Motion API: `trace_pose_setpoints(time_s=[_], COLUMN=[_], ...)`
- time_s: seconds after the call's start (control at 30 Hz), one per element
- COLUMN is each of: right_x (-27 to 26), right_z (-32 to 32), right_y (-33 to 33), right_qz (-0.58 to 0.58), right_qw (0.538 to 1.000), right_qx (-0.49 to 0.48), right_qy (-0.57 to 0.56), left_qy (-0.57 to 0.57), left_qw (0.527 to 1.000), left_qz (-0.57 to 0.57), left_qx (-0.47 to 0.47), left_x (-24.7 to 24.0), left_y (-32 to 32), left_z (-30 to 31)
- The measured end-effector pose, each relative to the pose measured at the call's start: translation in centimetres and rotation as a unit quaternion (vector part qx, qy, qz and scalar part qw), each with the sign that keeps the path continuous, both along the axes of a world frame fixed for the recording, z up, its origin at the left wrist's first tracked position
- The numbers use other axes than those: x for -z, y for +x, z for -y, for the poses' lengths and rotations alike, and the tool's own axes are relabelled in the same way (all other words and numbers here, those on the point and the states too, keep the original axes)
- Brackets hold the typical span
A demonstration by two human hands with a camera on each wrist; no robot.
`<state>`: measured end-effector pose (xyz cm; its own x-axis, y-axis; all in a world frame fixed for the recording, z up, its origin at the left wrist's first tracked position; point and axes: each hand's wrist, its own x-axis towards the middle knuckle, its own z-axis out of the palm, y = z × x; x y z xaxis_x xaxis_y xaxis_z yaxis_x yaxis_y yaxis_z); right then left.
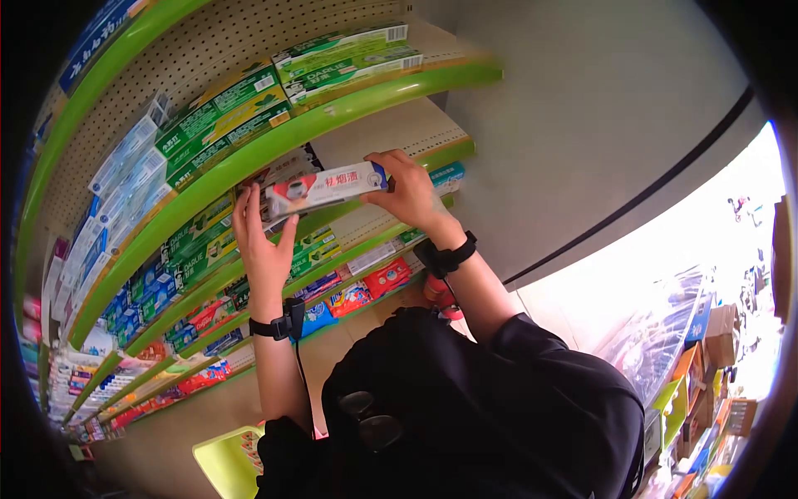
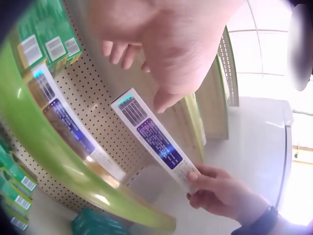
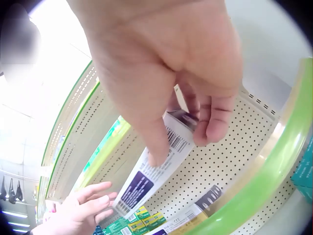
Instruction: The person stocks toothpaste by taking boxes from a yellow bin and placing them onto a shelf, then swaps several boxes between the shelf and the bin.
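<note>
A long white toothpaste box (image 1: 328, 190) with red and blue print is held up before the shelf. At one end, my right hand (image 1: 411, 191) pinches it between thumb and fingers, seen also as the right hand (image 2: 220, 191) in the left wrist view. The box (image 3: 134, 191) shows a purple panel and a barcode on its back. Around the opposite end, my left hand (image 1: 266, 254) is spread, fingers extended; in the right wrist view the left hand (image 3: 83, 210) is right by the box's tip. A similar box (image 2: 71, 125) lies on the shelf behind the rail.
Green-edged shelves (image 1: 374, 98) curve around the front and left. Several green toothpaste boxes (image 1: 224, 112) stand on the upper shelf, and colourful packets (image 1: 353, 295) lie lower down. A grey panel (image 1: 598, 125) closes off the right. A yellow-green basket (image 1: 220, 466) is at the bottom left.
</note>
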<state>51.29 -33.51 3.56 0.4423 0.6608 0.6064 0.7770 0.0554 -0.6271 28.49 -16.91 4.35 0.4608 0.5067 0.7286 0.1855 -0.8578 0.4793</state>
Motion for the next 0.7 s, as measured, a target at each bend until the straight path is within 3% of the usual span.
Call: trace_pose_setpoints(time_s=[0.07, 0.17, 0.27, 0.33, 0.4, 0.47, 0.53, 0.67, 0.7], right_x=[1.3, 2.7, 3.5, 4.2, 6.0, 6.4, 5.4, 1.9, 1.0], right_z=[-0.1, -0.5, -1.9, -3.5, -6.7, -10.8, -14.3, -18.9, -22.3], right_y=[0.6, 1.0, 2.1, 3.0, 5.6, 7.7, 9.2, 9.9, 10.3], right_qz=[0.018, 0.007, -0.036, 0.031, 0.023, 0.191, 0.065, 0.050, 0.047], right_qw=[0.998, 0.990, 0.987, 0.983, 0.989, 0.970, 0.993, 0.975, 0.973], right_qx=[0.059, 0.138, 0.152, 0.175, 0.134, 0.150, 0.060, -0.023, -0.086], right_qy=[0.016, 0.001, -0.033, -0.047, -0.056, -0.016, -0.082, -0.217, -0.211], left_qy=[0.012, 0.173, 0.151, 0.145, 0.146, 0.128, 0.106, 0.068, 0.075], left_qw=[1.000, 0.972, 0.966, 0.964, 0.957, 0.951, 0.951, 0.948, 0.949], left_qz=[0.007, -0.155, -0.205, -0.216, -0.243, -0.274, -0.286, -0.301, -0.295], left_qx=[-0.001, -0.035, -0.049, -0.057, -0.063, -0.063, -0.053, -0.078, -0.087], left_x=[1.6, 4.3, 5.8, 5.4, 4.5, 4.4, 4.4, 4.3, 4.3], left_y=[0.7, 1.2, 1.5, 1.8, 1.9, 1.9, 1.9, 1.7, 1.3], left_z=[-1.0, -1.9, -1.4, -1.3, -1.6, -2.1, -2.5, -1.4, -2.3])
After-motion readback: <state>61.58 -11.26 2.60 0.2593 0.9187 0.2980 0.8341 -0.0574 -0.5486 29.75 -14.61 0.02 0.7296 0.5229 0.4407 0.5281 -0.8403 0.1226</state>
